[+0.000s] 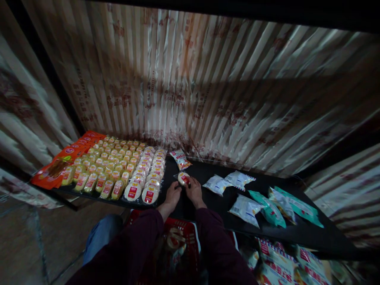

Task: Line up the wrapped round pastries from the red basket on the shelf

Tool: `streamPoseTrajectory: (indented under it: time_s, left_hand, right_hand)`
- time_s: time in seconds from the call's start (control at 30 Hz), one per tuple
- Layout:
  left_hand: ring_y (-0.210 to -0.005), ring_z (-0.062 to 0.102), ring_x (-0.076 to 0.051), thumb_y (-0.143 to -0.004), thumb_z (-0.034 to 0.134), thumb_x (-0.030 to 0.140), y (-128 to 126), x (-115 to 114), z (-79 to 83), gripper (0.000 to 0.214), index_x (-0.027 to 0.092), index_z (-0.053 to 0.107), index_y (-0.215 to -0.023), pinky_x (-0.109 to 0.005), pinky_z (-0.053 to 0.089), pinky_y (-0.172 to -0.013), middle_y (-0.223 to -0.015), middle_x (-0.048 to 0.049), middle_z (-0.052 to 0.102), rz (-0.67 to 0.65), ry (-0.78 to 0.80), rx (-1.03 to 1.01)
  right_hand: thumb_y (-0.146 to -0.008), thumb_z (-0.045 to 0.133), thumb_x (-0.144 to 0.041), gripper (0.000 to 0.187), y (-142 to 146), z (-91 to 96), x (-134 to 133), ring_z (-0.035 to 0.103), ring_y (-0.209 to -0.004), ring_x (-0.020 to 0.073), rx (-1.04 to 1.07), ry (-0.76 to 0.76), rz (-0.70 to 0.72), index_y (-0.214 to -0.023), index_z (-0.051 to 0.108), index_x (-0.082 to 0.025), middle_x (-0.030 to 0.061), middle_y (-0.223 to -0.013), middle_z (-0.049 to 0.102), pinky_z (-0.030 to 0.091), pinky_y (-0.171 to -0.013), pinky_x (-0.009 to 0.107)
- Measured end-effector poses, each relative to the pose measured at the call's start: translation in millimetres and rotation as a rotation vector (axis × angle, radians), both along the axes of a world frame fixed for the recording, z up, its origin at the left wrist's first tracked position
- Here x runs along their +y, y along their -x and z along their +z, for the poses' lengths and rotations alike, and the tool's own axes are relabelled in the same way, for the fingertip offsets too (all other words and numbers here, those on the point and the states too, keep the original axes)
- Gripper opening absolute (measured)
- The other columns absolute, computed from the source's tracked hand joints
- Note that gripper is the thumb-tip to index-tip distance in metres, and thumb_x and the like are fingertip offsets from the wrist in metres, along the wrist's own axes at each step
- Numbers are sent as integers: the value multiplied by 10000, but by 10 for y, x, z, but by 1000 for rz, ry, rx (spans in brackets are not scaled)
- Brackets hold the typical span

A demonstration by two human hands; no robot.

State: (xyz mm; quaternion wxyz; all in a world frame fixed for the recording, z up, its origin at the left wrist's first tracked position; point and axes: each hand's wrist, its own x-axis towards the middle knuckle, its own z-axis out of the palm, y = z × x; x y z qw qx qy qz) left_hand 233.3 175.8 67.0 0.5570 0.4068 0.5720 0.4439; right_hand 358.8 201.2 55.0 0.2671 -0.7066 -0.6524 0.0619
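A wrapped round white cake (183, 178) with a red label is in front of me over the black shelf (204, 206). My right hand (194, 190) grips its right side with bent fingers. At its lower left edge is my left hand (173, 194), its fingers curled against the wrapper; the fingertips are partly hidden. Two rows of similar wrapped white cakes (151, 194) lie overlapping just left of my hands. Behind the held cake, a red-and-white snack packet (181, 159) leans near the back sheet.
Rows of small yellow wrapped cakes (101, 181) and orange packets (56, 168) fill the shelf's left. White packets (246, 209) and teal packets (268, 208) lie on the right. Below are a red crate (194, 241) and more snack bags (276, 263). A striped plastic sheet (184, 87) hangs behind.
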Motion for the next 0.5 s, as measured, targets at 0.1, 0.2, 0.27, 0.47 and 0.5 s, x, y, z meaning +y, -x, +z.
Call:
streamPoseTrajectory:
  time_s: [0.1,0.2,0.27,0.47,0.5]
  left_hand:
    - [-1105,585,-182,-758,494,96,17,-88,30,382,169,609,-1115,-320,425,-992,-1200,-104,634,18,-46,113]
    - [-1116,568,-191,-766,487,99,54,-300,47,356,166,627,-1086,-322,396,-1026,-1144,-102,635,61,-107,310]
    - [-1103,569,-189,-765,468,86,96,-477,54,393,151,617,-1122,-303,406,-1011,-1141,-113,616,57,-139,405]
    - [-1075,583,-184,-777,436,90,269,-845,101,423,124,603,-1165,-278,435,-970,-1153,-127,590,-15,-147,453]
    - [-1077,583,-185,-776,438,91,294,-872,109,430,123,598,-1174,-280,433,-973,-1166,-129,585,-24,-142,457]
  right_hand:
    - [-844,455,-236,342,147,-64,-220,539,-1092,260,-18,-45,10,-1123,633,-151,161,-1187,602,425,-962,404]
    - [-857,455,-270,315,290,-105,-506,514,-1061,261,-6,-106,-29,-1093,633,-162,153,-1164,586,438,-934,415]
    - [-862,460,-286,305,358,-120,-701,499,-1058,259,18,-126,-22,-1084,630,-163,146,-1152,580,440,-929,413]
    - [-863,463,-299,310,506,-105,-1158,495,-1048,256,99,-162,-42,-1091,631,-175,143,-1143,563,436,-929,430]
    - [-862,457,-300,309,531,-96,-1204,497,-1047,257,120,-163,-54,-1079,638,-175,144,-1137,565,438,-924,432]
